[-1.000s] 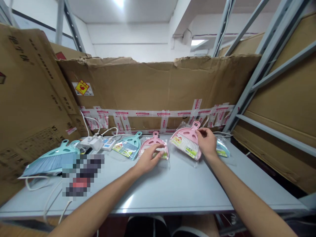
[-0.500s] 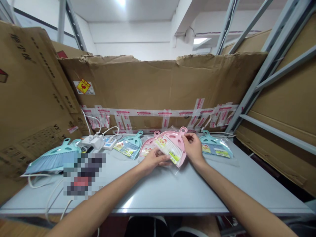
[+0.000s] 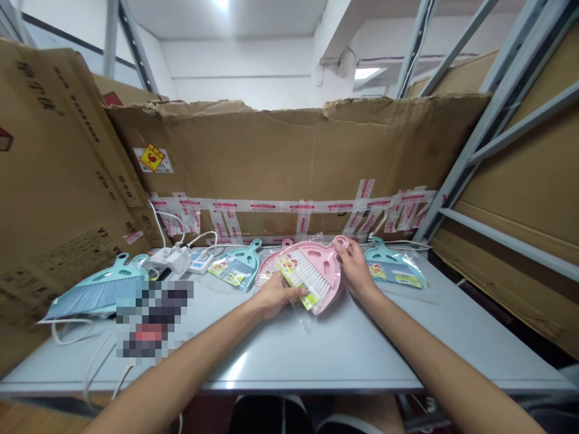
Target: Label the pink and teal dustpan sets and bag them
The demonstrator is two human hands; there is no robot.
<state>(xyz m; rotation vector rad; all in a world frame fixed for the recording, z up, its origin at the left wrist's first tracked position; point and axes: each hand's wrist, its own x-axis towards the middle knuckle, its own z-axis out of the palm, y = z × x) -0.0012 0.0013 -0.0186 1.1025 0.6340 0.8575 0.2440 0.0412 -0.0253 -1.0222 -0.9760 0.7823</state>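
Note:
Between both hands is a pink dustpan and brush set (image 3: pixel 330 272) in a clear plastic bag, tilted with its handle toward the upper right. My left hand (image 3: pixel 277 295) is closed on its lower left edge, the thumb over the printed card near the white bristles. The fingers of my right hand (image 3: pixel 355 265) pinch the handle end. Behind it, a second pink dustpan set (image 3: pixel 266 268) lies bagged on the table, partly covered. Bagged teal dustpan sets lie to either side, one on the left (image 3: pixel 239 265) and one on the right (image 3: pixel 392 265).
A larger teal dustpan and brush (image 3: pixel 102 289) lies at the table's left. White plugs and a power strip (image 3: pixel 178 259) with cables sit beside it, near a blurred-out patch. A taped cardboard wall (image 3: pixel 289 157) closes off the back; metal rack bars (image 3: pixel 511 241) stand on the right.
The held pink dustpan set has turned slightly clockwise, and its handle has shifted right and a little down. My right hand moved with it; the left stays on the lower edge.

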